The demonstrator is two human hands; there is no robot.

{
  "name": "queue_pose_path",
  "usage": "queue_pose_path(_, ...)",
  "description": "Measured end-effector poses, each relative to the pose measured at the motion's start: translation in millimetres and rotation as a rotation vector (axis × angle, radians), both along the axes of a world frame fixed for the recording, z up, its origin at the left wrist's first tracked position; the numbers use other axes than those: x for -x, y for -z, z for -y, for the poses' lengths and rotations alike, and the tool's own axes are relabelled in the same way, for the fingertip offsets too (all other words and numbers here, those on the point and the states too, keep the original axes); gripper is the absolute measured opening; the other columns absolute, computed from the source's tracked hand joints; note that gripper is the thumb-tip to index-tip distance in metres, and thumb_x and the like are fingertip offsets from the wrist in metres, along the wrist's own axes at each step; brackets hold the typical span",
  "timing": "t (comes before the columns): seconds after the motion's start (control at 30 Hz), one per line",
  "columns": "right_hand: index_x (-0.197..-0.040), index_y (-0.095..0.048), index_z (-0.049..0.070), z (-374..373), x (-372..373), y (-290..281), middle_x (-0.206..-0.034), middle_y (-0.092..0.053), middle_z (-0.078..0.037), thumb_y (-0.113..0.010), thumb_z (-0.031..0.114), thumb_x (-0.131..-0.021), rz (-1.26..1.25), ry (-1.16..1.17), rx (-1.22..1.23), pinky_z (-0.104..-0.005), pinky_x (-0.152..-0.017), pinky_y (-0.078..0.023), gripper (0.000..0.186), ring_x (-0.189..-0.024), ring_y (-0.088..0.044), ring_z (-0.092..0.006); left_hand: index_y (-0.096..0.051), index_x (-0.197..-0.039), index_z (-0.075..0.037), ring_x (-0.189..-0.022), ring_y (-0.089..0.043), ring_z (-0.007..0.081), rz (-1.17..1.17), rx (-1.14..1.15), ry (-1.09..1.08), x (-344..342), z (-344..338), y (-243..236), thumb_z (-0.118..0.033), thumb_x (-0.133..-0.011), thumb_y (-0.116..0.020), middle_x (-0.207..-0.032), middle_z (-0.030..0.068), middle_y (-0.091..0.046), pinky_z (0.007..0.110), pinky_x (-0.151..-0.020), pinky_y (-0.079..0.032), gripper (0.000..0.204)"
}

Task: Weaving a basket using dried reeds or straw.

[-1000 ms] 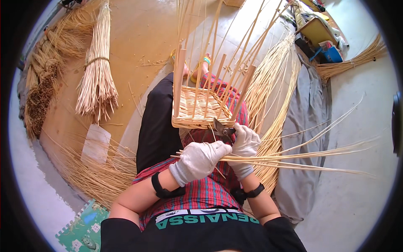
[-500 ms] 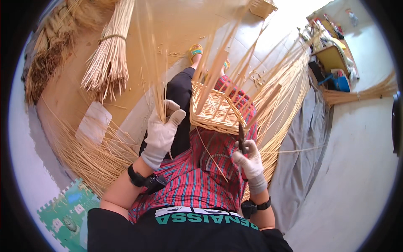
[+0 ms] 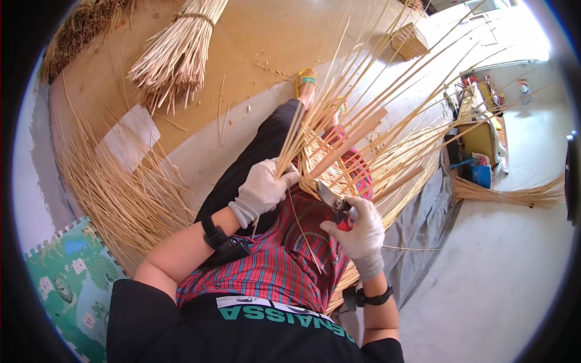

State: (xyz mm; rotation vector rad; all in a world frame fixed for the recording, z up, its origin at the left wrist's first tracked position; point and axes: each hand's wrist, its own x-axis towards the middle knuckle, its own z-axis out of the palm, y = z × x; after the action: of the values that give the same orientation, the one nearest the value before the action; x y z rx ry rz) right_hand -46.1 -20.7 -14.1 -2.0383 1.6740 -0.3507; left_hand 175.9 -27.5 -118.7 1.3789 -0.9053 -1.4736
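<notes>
Workshop floor (image 3: 254, 42), reed bundles | left hand (image 3: 261, 189) clenched around upright basket stakes (image 3: 302, 130) | right hand (image 3: 361, 230) grasping pruning shears (image 3: 331, 198) beside half-woven basket (image 3: 339, 169)

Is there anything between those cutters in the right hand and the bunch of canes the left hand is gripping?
Nothing visible. The cutters in the right hand point toward the canes gripped by the left hand, with only the half-woven basket behind that gap.
</notes>
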Motion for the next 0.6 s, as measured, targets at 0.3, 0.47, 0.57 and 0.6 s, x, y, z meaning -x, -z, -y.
queue_pose_path(0.3, -0.106, -0.058, 0.01, 42, -53, -51, -0.087, -0.059, -0.005, -0.071, 0.023, -0.076, -0.902, -0.695, 0.36, -0.039, -0.072, -0.047, 0.035, -0.084, -0.061, -0.0218, -0.059, -0.107, -0.002, -0.048, -0.059, 0.0097, -0.23, -0.155, 0.003, -7, 5, 14, -0.023, -0.102, -0.055, -0.1, 0.0093, -0.07, 0.022, -0.034, -0.044, 0.022)
queue_pose_path(0.47, -0.1, -0.058, 0.009, 40, -82, -53, -0.083, -0.06, -0.006, -0.059, 0.014, -0.085, -1.141, -0.743, 0.399, -0.0378, -0.067, -0.047, 0.016, -0.081, -0.062, -0.0222, -0.059, -0.107, -0.002, -0.051, -0.062, 0.0109, -0.267, -0.109, 0.005, -7, 3, 18, -0.021, -0.102, -0.053, -0.101, 0.01, -0.07, 0.023, -0.033, -0.044, 0.02)
queue_pose_path(0.57, -0.1, -0.059, 0.009, 38, -92, -48, -0.083, -0.06, -0.007, -0.06, 0.013, -0.084, -1.2, -0.709, 0.291, -0.0371, -0.064, -0.047, 0.016, -0.08, -0.062, -0.0225, -0.06, -0.107, -0.002, -0.051, -0.062, 0.0107, -0.279, -0.109, -0.006, -9, 2, 19, -0.022, -0.102, -0.054, -0.101, 0.01, -0.07, 0.023, -0.034, -0.045, 0.021)
queue_pose_path(0.6, -0.098, -0.06, 0.01, 37, -94, -47, -0.08, -0.062, -0.006, -0.06, 0.012, -0.085, -1.247, -0.715, 0.337, -0.036, -0.063, -0.05, 0.014, -0.08, -0.065, -0.0214, -0.06, -0.107, -0.002, -0.051, -0.062, 0.0107, -0.279, -0.107, -0.003, -9, 2, 19, -0.022, -0.102, -0.054, -0.101, 0.01, -0.07, 0.023, -0.034, -0.045, 0.021)
